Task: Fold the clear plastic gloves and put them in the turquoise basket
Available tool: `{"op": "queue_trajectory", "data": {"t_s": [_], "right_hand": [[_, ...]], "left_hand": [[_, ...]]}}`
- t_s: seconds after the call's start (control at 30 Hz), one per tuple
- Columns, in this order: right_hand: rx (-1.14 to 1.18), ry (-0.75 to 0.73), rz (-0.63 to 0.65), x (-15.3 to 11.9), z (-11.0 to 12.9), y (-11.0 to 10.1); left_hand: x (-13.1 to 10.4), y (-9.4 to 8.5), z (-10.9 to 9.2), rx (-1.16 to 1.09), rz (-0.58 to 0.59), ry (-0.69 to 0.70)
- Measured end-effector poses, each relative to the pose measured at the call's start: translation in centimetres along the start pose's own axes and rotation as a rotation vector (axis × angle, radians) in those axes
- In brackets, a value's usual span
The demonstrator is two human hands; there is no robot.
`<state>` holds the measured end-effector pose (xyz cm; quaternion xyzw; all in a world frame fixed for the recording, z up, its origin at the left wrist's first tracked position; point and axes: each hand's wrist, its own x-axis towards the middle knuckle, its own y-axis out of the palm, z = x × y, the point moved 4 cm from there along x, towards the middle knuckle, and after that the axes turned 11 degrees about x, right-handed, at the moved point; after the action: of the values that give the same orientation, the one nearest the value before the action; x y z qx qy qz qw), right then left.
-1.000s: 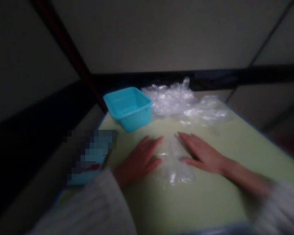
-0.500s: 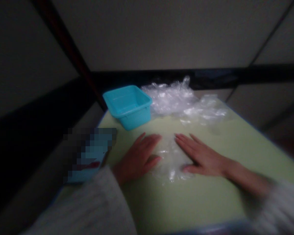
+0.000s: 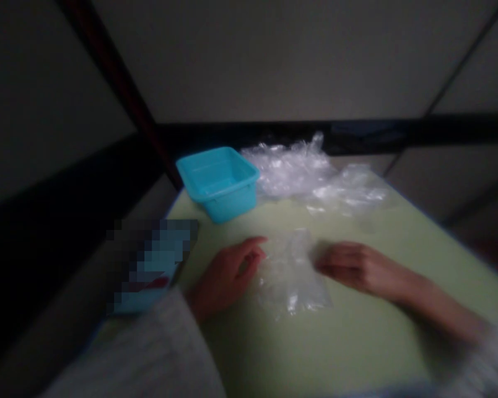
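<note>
The left hand curves its thumb and forefinger toward each other at the near-transparent film's left margin; whether the tips pinch it, I cannot tell. The right hand is loosely curled, fingers folded together, just beside the opposite margin; its fingertips are too dim to show whether they hold anything.

Between them a clear plastic bag lies flat on the table, roughly rectangular, creased, with bright glints along its near edge. It should be almost weightless, limp and slippery, apt to cling to the surface and crumple under a push; a corner or side edge, pinched between thumb and fingertip, looks the surest hold.

The tabletop is smooth, matt and yellow-green. Farther out sits a turquoise plastic basin, stiff-walled, rimmed and tapering downward. Beside it is a glossy, crinkled heap of clear plastic. Ribbed knit sleeves cover the forearms.
</note>
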<state>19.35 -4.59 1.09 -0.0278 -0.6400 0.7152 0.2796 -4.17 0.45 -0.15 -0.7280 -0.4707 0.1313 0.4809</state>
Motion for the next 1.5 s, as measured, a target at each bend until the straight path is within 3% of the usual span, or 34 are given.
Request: {"op": "queue_trajectory", "data": {"t_s": [0.27,0.5,0.83,1.23,1.5], "right_hand": [[-0.162,-0.099,-0.046,-0.5,1.2,-0.7],[-0.136,-0.164,-0.009,0.0,2.3,0.0],[-0.156,-0.208,-0.020,-0.1,1.8,0.2],[-0.152,-0.213,-0.082,-0.3,1.5,0.6],[-0.061,-0.111,-0.162,0.2,0.5,0.5]], "left_hand": [[0.1,-0.3,0.0,0.077,0.049,-0.112],[0.2,-0.1,0.2,0.079,0.049,-0.108],[0.3,-0.3,0.0,0.078,0.046,-0.118],[0.3,-0.3,-0.1,0.075,0.041,-0.115],[0.2,-0.3,0.1,0.069,0.034,-0.115]]}}
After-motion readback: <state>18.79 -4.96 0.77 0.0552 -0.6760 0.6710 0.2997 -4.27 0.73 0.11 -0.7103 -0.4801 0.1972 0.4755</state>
